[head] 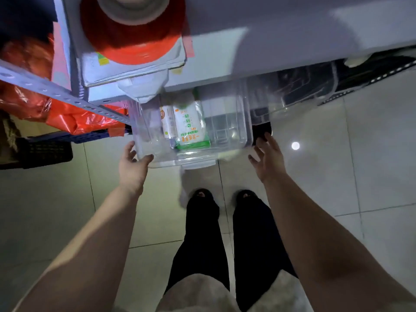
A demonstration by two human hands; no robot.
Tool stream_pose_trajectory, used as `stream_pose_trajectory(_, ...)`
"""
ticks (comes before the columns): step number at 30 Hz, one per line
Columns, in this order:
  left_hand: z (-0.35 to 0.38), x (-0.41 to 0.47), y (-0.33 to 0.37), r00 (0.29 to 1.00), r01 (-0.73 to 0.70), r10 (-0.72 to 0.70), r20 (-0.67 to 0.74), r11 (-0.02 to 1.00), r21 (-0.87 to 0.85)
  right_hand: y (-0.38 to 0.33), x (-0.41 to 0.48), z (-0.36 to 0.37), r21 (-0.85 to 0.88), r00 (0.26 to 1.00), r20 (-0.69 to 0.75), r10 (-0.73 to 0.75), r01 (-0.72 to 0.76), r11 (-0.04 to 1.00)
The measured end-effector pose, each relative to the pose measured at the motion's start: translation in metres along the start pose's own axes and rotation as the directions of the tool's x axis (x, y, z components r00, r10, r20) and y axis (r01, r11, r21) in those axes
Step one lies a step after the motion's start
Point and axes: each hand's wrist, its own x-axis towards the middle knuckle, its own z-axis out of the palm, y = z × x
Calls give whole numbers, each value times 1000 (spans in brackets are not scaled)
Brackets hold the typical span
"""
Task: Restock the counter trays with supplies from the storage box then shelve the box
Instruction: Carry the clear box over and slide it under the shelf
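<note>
A clear plastic storage box [227,131] sits low under the shelf, its front end sticking out over the tiled floor. Inside it lie a green-and-white supply packet [190,124] and a smaller white packet [166,123] beside it. My left hand [132,164] grips the box's front left corner, thumb on the rim. My right hand [269,157] hovers just off the box's front right corner, fingers spread, holding nothing. The box's far end is hidden under the shelf board.
A grey metal shelf [281,41] overhangs the box. A red roll [132,34] stands on boxes up left. Orange plastic bags [67,118] and a dark crate [45,152] fill the left. Another clear bin [299,95] sits to the right. My legs [225,233] stand below.
</note>
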Motion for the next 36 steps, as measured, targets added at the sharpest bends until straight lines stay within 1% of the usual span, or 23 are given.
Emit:
stream_pose_trajectory(2,13,-23,11,994,-90,100,-47,978,190,-11,-12,-26,86,1000,-10,14,-13,996)
stream_pose_trajectory(3,23,-36,18,990,-128,140,-36,965,229,-18,-16,-39,130,1000,-7,23,-22,991)
stream_pose_trajectory(6,67,-75,46,975,-220,215,48,950,220,-40,-18,-72,268,998,7,55,-55,962)
stream_pose_trajectory(8,105,-99,69,966,-251,239,96,958,140,-55,-10,-92,372,994,19,104,-103,922)
stream_pose_trajectory(10,146,-121,92,968,-218,207,141,974,66,-67,1,-110,478,982,70,173,-186,859)
stream_pose_trajectory(12,185,-143,113,962,-159,154,225,987,7,-77,15,-125,556,962,145,231,-273,785)
stream_pose_trajectory(15,241,-164,135,913,-105,123,390,992,-68,-86,40,-142,621,929,272,253,-370,691)
stream_pose_trajectory(17,277,-169,144,878,-80,99,469,995,-60,-89,59,-148,660,907,326,265,-419,624)
stream_pose_trajectory(19,310,-170,151,855,-30,47,516,999,-40,-90,78,-149,672,875,386,292,-484,560)
stream_pose_trajectory(22,352,-160,161,859,8,6,511,1000,-25,-82,106,-149,671,815,475,332,-579,463)
stream_pose_trajectory(24,376,-151,166,843,32,-31,538,999,7,-74,128,-147,675,792,504,344,-610,415)
stream_pose_trajectory(26,398,-142,166,810,28,-74,581,996,88,-65,150,-143,658,770,527,359,-637,402)
stream_pose_trajectory(28,414,-133,163,802,-31,-80,592,984,175,-52,171,-136,637,749,559,357,-663,394)
stream_pose_trajectory(30,425,-125,157,818,-33,-76,570,983,179,-38,191,-128,604,737,575,356,-675,423)
stream_pose_trajectory(32,430,-113,153,809,-1,-80,583,991,137,-28,211,-114,560,721,582,376,-690,458)
stream_pose_trajectory(34,437,-105,153,789,-13,-88,608,987,159,-22,233,-99,548,701,597,390,-712,439)
stream_pose_trajectory(36,444,-98,153,795,-72,-92,599,967,244,-20,256,-83,549,688,612,391,-725,417)
